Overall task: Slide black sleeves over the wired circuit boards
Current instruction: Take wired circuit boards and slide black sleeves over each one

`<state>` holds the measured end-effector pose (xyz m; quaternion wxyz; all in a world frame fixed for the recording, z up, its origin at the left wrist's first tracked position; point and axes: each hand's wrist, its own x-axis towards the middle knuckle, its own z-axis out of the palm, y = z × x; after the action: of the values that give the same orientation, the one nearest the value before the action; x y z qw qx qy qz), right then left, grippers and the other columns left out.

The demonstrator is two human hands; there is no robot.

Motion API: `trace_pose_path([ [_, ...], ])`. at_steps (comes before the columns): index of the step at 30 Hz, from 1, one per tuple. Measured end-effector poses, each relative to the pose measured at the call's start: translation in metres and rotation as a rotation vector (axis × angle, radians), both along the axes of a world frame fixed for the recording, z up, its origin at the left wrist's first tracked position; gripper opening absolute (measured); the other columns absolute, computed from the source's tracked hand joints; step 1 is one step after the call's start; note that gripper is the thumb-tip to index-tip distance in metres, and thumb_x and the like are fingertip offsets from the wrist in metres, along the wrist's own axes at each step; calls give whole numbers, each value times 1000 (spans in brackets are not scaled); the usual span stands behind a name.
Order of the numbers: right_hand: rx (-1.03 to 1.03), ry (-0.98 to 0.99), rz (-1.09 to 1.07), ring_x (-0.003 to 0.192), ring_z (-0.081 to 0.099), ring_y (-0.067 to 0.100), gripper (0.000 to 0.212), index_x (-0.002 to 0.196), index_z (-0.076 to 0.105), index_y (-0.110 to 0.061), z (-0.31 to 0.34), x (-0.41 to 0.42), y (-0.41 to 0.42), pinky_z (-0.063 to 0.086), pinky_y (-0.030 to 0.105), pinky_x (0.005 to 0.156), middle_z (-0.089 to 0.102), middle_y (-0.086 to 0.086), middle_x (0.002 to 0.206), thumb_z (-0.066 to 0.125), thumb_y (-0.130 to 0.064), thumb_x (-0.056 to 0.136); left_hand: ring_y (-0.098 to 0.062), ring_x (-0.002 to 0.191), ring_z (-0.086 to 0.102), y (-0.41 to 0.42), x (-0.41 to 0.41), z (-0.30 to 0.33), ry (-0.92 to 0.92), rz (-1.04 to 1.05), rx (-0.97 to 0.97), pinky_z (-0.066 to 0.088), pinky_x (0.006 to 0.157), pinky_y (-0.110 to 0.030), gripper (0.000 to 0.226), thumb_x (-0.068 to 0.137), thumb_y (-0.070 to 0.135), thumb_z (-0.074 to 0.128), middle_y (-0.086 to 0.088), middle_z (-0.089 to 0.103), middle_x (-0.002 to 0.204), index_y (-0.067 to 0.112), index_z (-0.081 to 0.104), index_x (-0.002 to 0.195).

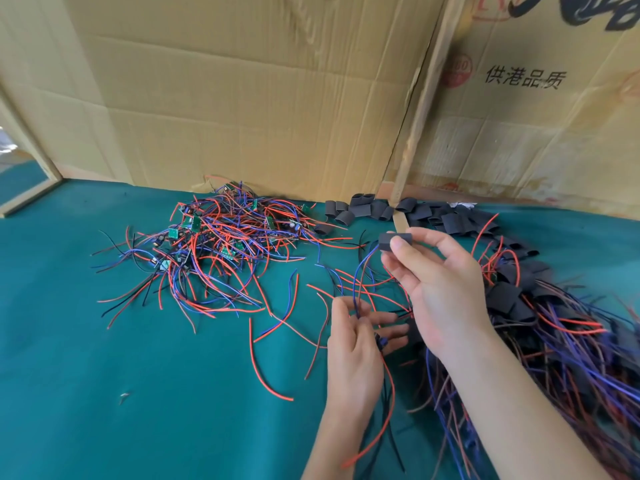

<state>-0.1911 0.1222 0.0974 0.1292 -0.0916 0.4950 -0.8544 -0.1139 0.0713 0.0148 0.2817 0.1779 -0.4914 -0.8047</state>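
Over the green felt counter we see the right hand pinching a short black tubular sleeve between thumb and curled fingers, while the left hand grips thin red, blue and black wires leading up into that sleeve.
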Motion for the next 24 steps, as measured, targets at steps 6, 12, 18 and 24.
trace_pose_path([
  [6,135,116,38,83,70,23,23,106,64,-3,7,-9,10,60,33,79,76,14,93,73,5,87,-36,81,74,1,2,1,-32,0,-69,61,70,-36,26,101,-7,23,-16,70,87,10,43,102],
  [12,470,229,263,74,67,25,52,122,57,-13,15,-21,28,56,36,80,76,24,100,80,2,78,-31,70,72,0,3,3,-54,-56,-92,58,53,-34,32,102,-4,26,-14,66,88,15,52,103],
  [18,546,172,317,67,69,20,61,118,57,-14,-3,-2,26,54,27,62,78,14,88,86,5,68,-29,86,75,2,6,7,-45,-133,-158,58,48,-35,52,104,1,30,-4,71,103,43,48,130],
  [24,803,379,297,63,61,16,30,83,69,-15,-5,2,20,50,32,62,70,7,67,87,-6,61,-14,82,72,1,7,12,-23,-169,-101,56,49,-32,67,94,-6,43,8,73,108,46,39,136],
])
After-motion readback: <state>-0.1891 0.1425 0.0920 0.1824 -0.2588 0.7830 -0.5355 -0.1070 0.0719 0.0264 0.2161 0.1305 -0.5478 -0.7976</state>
